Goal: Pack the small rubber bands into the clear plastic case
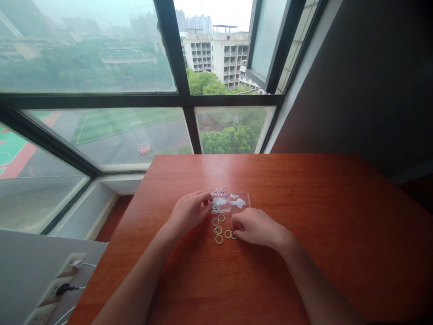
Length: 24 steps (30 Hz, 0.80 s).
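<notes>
relation noted: the pair of overlapping rings [231, 234] against the two hands. the pair lies at the right hand's thumb side, by the fingertips, right of the other loose rings [218, 234]. right hand [255, 227] is clearly the nearer; left hand [189, 208] is farther up and to the left.

rings are round, so no long axis to log; the pair's overlap runs left-right, roughly in line with the right fingertips. from it, the clear plastic box [225, 211] sits farther from the body and a little left, with the other loose rings strung out below the box.

right hand: fingers curled, thumb low at the pair's right-hand ring; touching, it seems, but whether pinched cannot be told. left hand: thumb and fingers bent at the box's left wall; contact likely, firmness of hold cannot be told.

box: more rings [215, 208] inside; clear lid [245, 197] with white print lies to its right. all on the red-brown wood-grain tabletop [338, 216].
</notes>
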Each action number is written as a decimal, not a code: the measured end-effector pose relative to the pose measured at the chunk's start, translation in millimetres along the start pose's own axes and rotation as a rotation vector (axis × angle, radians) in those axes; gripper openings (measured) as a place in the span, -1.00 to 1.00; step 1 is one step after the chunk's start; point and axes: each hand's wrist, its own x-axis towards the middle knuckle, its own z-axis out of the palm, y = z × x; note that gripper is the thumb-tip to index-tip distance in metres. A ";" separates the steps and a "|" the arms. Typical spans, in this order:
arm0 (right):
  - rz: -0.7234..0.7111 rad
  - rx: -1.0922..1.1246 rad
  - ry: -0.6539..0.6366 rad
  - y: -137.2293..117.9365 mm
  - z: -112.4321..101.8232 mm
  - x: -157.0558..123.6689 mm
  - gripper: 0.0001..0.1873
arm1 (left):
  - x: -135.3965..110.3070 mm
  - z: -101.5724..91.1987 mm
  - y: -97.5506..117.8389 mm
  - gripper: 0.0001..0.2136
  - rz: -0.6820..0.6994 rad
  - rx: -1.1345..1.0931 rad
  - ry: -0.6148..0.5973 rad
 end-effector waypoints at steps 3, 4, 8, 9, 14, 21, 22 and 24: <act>-0.002 -0.012 0.013 -0.1 2.7 1.3 -0.85 | 0.7 0.3 -0.8 -0.91 -0.007 -0.003 -0.002; -0.002 -0.017 0.019 0.1 3.3 1.7 -0.85 | 1.0 0.5 -0.9 -0.91 -0.008 -0.005 0.000; 0.000 -0.037 0.044 0.9 3.7 3.2 -0.86 | 1.8 2.5 -2.0 -0.91 -0.010 0.002 0.005; 0.003 -0.040 0.047 1.1 3.5 3.4 -0.86 | 1.9 3.2 -2.3 -0.91 -0.012 0.008 0.006; 0.003 -0.059 0.054 0.6 3.5 3.8 -0.87 | 1.6 5.4 -4.2 -0.91 -0.009 0.027 0.001; 0.032 0.027 0.166 -1.1 0.7 7.0 -0.92 | 1.3 2.8 3.3 -0.89 0.007 -0.069 0.026; 0.037 0.060 0.209 -0.9 0.2 8.1 -0.92 | 0.9 1.7 6.9 -0.89 0.022 -0.098 0.024; 0.039 0.117 0.301 0.0 0.3 10.8 -0.92 | -0.1 -0.5 15.1 -0.89 0.055 -0.151 0.009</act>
